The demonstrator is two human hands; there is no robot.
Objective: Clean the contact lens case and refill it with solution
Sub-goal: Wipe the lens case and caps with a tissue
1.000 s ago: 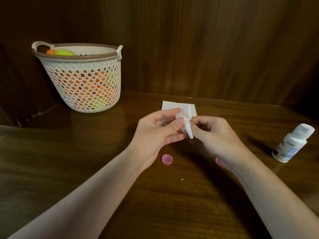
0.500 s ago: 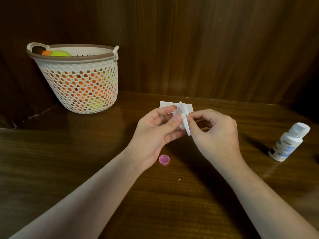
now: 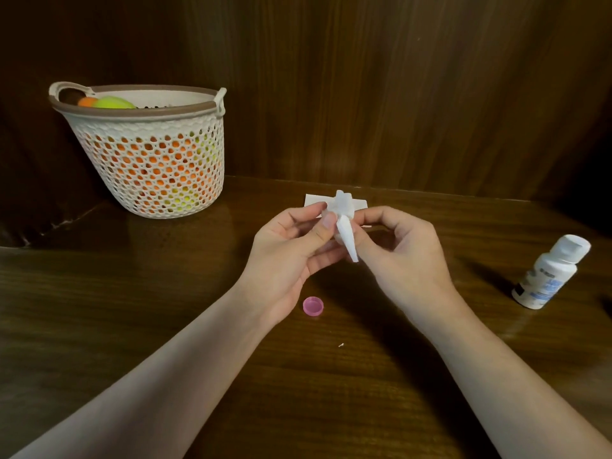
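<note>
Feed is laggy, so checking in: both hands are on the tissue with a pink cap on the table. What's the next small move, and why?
Probably keep twisting the tissue in the case. The left hand and right hand both pinch it, the pink cap lies off on the table, and the solution bottle stands capped, so wiping seems unfinished.

Dim, warm light from above. Forearms cast soft dark shadows on the glossy wooden table [image 3: 99, 293], which shows faint sheen. Corners fall to near black. Wide-angle bowing at the edges. Focus acceptable; fine detail soft.
</note>
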